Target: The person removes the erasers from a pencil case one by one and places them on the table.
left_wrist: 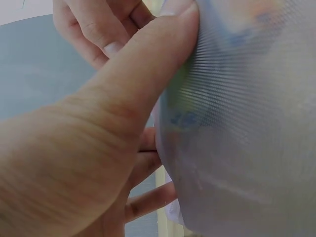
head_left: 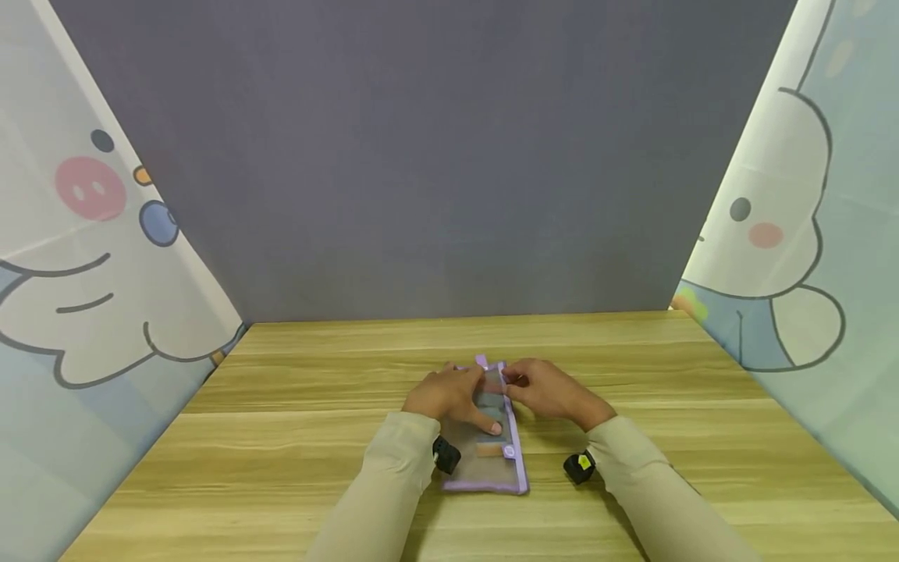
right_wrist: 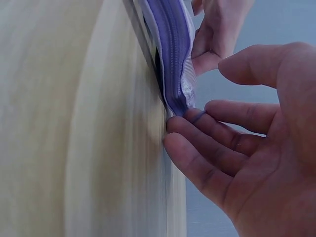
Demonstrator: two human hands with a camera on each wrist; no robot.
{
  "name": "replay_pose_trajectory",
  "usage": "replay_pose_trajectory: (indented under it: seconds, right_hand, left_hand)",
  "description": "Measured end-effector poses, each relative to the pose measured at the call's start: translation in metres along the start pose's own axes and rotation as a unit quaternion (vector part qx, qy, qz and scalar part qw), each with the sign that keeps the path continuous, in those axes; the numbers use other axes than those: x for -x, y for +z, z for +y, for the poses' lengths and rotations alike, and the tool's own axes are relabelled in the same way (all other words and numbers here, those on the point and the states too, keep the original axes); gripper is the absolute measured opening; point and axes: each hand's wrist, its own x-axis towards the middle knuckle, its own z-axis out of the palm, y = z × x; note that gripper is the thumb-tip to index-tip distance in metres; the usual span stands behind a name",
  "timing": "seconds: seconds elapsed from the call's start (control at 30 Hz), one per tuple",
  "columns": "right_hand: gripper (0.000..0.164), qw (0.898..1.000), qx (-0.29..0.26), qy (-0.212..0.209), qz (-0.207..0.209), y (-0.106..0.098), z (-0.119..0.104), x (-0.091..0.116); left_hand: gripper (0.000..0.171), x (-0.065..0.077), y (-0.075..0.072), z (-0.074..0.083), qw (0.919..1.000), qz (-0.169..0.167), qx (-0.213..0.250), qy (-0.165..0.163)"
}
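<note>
A flat, see-through mesh pouch [head_left: 463,460] with purple edging lies on the wooden table, a purple zip [right_wrist: 174,44] running along its right side. Several flat items show dimly through the mesh, among them a tan strip [head_left: 489,449]; their kinds are unclear. My left hand [head_left: 449,396] rests across the upper part of the pouch, fingers spread and thumb [left_wrist: 143,59] against the mesh. At the upper right edge is my right hand [head_left: 551,390]. Its fingertips touch the end of the zip edge in the right wrist view, with the thumb held apart from them.
The wooden table [head_left: 295,445] runs back to a dark grey panel [head_left: 449,164]. Walls with cartoon prints [head_left: 91,257] stand at the left and right. A small black device sits at each wrist.
</note>
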Motion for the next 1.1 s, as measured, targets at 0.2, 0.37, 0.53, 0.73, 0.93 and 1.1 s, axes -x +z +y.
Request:
replay_pose_trajectory:
  seconds: [0.2,0.37,0.53,0.73,0.93,1.1]
  right_hand:
    - [0.025,1.000,0.006,0.003,0.010,0.003,0.000,0.003]
    - [0.027,1.000,-0.003,0.008,0.008,0.006,-0.003,0.006]
    - [0.024,1.000,-0.004,0.003,0.012,0.007,-0.004,0.010]
    - [0.024,1.000,-0.008,-0.006,0.008,0.009,-0.004,0.014]
    - [0.027,1.000,-0.015,-0.013,0.015,0.010,-0.001,0.015]
    - [0.027,0.999,-0.026,-0.005,0.018,0.010,0.003,0.014]
  left_hand:
    - [0.071,0.001,0.002,0.000,1.0000,0.001,0.000,-0.001]
    - [0.070,0.004,0.004,-0.001,1.0000,-0.001,0.000,-0.002]
    - [0.069,0.003,0.003,-0.002,1.0000,0.003,0.003,0.003]
    - [0.070,0.002,0.005,-0.002,1.0000,-0.005,0.006,-0.004]
    - [0.071,0.002,0.006,-0.003,0.9999,0.001,0.005,0.010]
    - [0.094,0.002,0.007,-0.004,0.9997,-0.009,0.001,0.024]
